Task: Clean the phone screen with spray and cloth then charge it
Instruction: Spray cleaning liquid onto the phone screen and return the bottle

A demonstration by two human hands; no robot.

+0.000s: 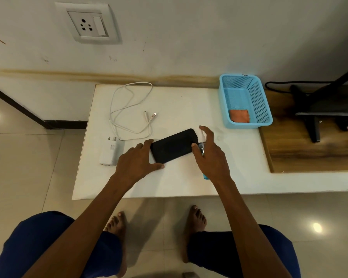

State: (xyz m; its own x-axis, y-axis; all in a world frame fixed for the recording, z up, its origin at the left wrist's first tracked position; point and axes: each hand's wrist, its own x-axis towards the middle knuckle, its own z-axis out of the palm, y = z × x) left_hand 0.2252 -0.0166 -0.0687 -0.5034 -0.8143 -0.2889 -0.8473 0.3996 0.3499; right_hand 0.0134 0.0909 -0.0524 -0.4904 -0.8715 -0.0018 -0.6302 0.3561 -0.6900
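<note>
Black phone (174,146): lay flat and askew on the white tabletop (189,177), screen side apparently up, placed for cleaning.
Head view, left hand (138,160): fingers and thumb spread against the phone's near-left end, nothing enclosed in the grip, probably steadying the phone so it would not slide.
Head view, right hand (210,155): grip curled round a small spray bottle (202,146), forefinger raised over the top, nozzle at the phone's right end; whether liquid was leaving could not be told.
Cloth (239,115): orange, folded, lying in the near corner of the blue basket (266,101), well apart from the phone and untouched, so wiping was not yet begun.
Charger (111,152): white plug on its side just left of the left hand, its cable (129,109) looped loosely behind with the connector ends free.
Wall socket (87,24): above the tabletop, unoccupied; charging appeared to be the later stage.
</note>
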